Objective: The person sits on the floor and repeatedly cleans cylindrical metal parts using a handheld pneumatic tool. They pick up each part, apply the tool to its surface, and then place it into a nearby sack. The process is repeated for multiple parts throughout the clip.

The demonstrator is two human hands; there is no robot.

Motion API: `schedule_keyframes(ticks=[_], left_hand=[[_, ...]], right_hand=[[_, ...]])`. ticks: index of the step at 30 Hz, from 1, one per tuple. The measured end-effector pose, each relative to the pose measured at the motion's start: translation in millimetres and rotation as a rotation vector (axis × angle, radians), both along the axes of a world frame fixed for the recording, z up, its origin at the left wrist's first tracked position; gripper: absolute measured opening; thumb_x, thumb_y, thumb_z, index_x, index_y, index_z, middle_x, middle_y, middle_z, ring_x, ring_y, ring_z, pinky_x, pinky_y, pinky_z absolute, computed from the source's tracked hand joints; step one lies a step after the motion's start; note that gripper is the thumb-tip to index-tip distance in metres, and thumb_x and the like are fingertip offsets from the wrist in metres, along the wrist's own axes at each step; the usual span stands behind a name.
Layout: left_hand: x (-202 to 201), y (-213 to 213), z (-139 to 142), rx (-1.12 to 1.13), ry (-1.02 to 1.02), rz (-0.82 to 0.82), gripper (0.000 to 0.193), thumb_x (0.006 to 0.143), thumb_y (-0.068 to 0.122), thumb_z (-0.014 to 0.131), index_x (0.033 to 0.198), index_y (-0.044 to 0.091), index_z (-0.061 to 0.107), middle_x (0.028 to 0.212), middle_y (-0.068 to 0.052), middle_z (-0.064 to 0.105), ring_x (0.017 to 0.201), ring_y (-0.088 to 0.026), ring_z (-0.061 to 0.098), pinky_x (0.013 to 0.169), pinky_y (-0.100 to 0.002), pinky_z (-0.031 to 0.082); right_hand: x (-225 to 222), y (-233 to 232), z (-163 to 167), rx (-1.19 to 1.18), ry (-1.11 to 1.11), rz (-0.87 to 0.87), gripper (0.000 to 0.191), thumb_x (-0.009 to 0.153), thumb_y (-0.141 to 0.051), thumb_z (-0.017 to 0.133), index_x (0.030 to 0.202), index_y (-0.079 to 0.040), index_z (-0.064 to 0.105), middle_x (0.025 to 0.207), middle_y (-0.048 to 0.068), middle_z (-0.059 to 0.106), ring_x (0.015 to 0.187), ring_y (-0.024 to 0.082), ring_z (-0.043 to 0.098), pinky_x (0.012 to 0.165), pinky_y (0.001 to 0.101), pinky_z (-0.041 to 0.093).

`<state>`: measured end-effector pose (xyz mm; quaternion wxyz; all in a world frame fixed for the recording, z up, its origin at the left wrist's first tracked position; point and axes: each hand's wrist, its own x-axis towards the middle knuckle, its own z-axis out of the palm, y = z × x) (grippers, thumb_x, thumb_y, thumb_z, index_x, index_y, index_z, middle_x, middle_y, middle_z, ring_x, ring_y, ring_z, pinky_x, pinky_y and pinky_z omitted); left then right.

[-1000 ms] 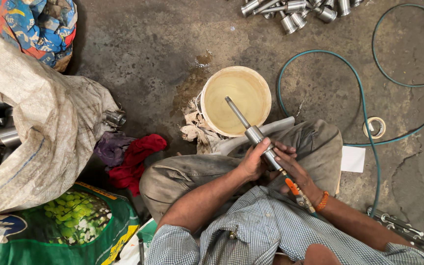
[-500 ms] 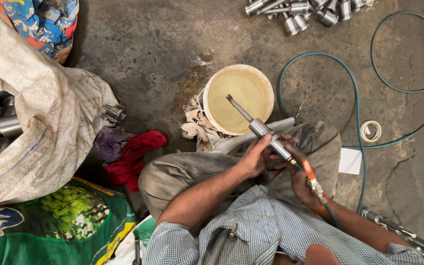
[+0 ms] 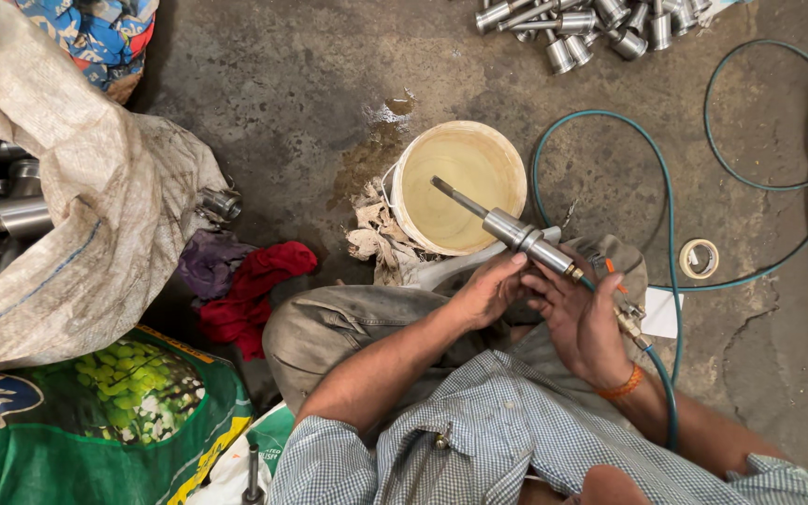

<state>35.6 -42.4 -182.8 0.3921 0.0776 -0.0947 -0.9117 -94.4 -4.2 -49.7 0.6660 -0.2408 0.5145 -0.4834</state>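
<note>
Over concrete floor (image 3: 310, 84), both hands' grip, left hand (image 3: 488, 292) and right hand (image 3: 584, 318), clasps metal shaft (image 3: 516, 232) above bucket (image 3: 507, 159).

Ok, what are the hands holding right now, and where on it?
Both hold one metal shaft part over the bucket. The left hand grips its thick cylindrical body; the right hand holds the rear end by the hose fitting.

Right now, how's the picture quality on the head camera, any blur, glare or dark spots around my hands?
Head view: sharp and evenly lit, no motion blur on the left hand or right hand; small highlights glint on the metal shaft; the bucket reads pale but not blown out; deep shadow sits beside the red rag under the sack; slight wide-angle stretch at the edges.
</note>
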Motion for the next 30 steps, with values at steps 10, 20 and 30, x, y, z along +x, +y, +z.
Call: schedule_keyframes(ticks=[10,20,30], left_hand=[[4,-6,9,-0.029,-0.024,0.04,0.055,0.103,0.04,0.057,0.146,0.006,0.049,0.131,-0.003,0.061,0.117,-0.014,0.058,0.099,-0.036,0.049],[-16,7,-24,-0.123,-0.089,0.05,0.051,0.108,0.041,0.058,0.126,-0.007,0.058,0.113,-0.013,0.065,0.109,-0.022,0.062,0.099,-0.038,0.048],[-3,1,-3,-0.086,-0.125,0.025,0.05,0.104,0.045,0.056,0.125,0.001,0.058,0.109,-0.01,0.066,0.103,-0.02,0.063,0.093,-0.036,0.048]], right_hand=[[7,-23,14,0.064,0.063,0.025,0.097,0.09,-0.078,0.033,0.156,-0.008,0.034,0.146,0.015,0.057,0.125,0.024,0.059,0.102,0.039,0.045],[13,-43,4,0.073,0.05,0.085,0.092,0.092,-0.076,0.033,0.154,-0.007,0.034,0.14,0.015,0.058,0.13,0.028,0.057,0.111,0.045,0.043],[12,-51,-4,0.087,0.076,0.136,0.091,0.091,-0.075,0.037,0.154,-0.009,0.034,0.139,0.012,0.059,0.125,0.025,0.057,0.101,0.0459,0.049]])
